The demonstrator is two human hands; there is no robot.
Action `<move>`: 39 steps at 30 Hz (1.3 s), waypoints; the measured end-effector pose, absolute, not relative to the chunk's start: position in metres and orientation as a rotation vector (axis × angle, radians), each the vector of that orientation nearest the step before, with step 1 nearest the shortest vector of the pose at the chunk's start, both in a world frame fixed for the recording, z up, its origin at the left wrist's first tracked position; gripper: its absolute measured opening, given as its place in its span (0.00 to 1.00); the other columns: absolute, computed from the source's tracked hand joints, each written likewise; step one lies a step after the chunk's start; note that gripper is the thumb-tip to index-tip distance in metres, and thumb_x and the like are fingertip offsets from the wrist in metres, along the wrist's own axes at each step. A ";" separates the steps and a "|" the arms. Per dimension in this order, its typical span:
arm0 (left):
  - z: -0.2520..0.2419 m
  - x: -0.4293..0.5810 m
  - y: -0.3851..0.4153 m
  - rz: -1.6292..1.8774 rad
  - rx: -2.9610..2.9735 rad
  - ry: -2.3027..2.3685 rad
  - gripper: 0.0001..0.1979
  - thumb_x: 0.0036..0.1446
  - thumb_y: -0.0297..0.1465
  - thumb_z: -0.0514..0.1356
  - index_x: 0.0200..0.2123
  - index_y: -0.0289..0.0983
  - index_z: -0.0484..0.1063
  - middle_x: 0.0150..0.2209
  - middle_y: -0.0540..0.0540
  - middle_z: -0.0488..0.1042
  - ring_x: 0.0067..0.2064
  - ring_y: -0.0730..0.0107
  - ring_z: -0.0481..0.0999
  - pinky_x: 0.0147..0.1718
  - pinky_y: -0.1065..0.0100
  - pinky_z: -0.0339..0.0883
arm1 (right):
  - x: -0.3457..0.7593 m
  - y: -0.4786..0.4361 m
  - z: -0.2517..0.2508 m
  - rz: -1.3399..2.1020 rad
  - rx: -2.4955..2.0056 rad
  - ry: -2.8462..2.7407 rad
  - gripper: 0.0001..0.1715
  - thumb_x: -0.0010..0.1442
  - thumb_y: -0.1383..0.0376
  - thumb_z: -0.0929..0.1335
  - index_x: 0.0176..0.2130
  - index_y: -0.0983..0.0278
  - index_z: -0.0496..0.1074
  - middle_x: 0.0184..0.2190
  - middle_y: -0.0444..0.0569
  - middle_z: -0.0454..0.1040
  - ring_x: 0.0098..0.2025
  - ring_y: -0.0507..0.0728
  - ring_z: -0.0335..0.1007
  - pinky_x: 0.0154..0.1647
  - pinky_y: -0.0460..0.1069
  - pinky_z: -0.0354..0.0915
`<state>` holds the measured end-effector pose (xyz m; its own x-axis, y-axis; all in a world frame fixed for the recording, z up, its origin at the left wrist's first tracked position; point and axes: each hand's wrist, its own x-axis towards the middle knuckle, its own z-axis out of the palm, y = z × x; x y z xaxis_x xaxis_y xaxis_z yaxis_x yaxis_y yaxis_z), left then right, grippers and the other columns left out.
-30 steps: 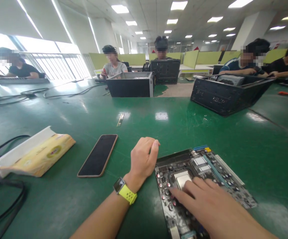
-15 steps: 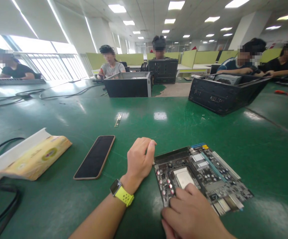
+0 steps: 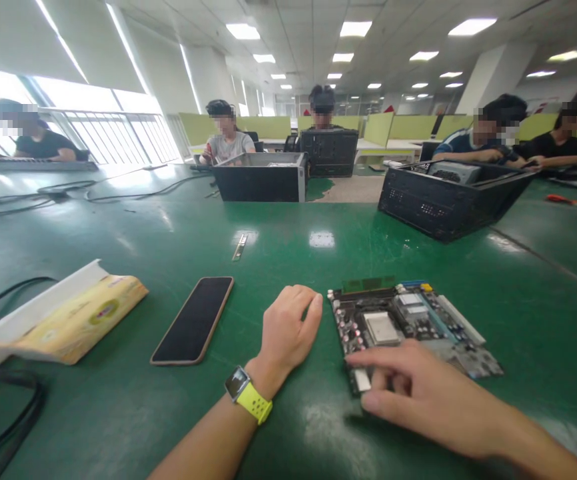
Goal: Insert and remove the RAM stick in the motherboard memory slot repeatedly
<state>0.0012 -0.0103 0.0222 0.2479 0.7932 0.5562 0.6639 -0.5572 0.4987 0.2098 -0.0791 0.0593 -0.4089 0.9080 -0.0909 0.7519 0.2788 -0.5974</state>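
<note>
A dark motherboard (image 3: 433,347) lies in front of me, with a square silver processor (image 3: 382,328) on it. Along its far edge shows a green strip (image 3: 368,285) like a memory module. Over the near left part of the board is my right hand (image 3: 408,387), somewhat blurred, its index finger stretched and its thumb apart, with nothing seen between them. My left hand (image 3: 291,330) rests on the table left of the board, apart from it. Its fingers are curled in with their tips hidden, and nothing shows in it. A smartwatch (image 3: 248,393) is on that wrist.
Left of my hand lie a phone (image 3: 193,321) and a yellow tissue pack (image 3: 76,317) beside black cables (image 3: 11,427). A small memory stick (image 3: 240,247) lies farther off. Open computer cases (image 3: 261,180) stand across the table (image 3: 288,267), where several people sit. A screwdriver (image 3: 563,199) lies far right.
The motherboard has shifted right and away from me. My right hand has loosened from its near corner and spread its fingers. The green strip at the far edge now shows. My left hand stays curled.
</note>
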 end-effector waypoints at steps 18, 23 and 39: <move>0.010 0.000 -0.002 0.982 2.378 1.134 0.19 0.65 0.31 0.43 0.50 0.34 0.70 0.52 0.42 0.72 0.54 0.64 0.68 0.56 0.56 0.61 | 0.265 -0.020 0.002 0.119 -1.824 -1.922 0.26 0.61 0.54 0.60 0.46 0.69 0.74 0.49 0.56 0.74 0.51 0.62 0.68 0.55 0.57 0.62; 0.011 -0.001 0.000 1.034 2.344 1.142 0.20 0.65 0.31 0.43 0.51 0.33 0.69 0.54 0.42 0.71 0.55 0.64 0.68 0.56 0.55 0.61 | 0.263 -0.021 0.004 0.119 -1.795 -1.879 0.25 0.60 0.54 0.62 0.47 0.67 0.73 0.47 0.55 0.75 0.49 0.61 0.70 0.51 0.56 0.64; 0.012 -0.001 0.000 1.031 2.292 1.161 0.20 0.66 0.31 0.42 0.50 0.35 0.69 0.53 0.43 0.72 0.54 0.64 0.68 0.56 0.54 0.61 | 0.261 -0.023 0.007 0.138 -1.752 -1.838 0.23 0.60 0.56 0.62 0.46 0.67 0.74 0.46 0.55 0.76 0.47 0.61 0.71 0.49 0.56 0.65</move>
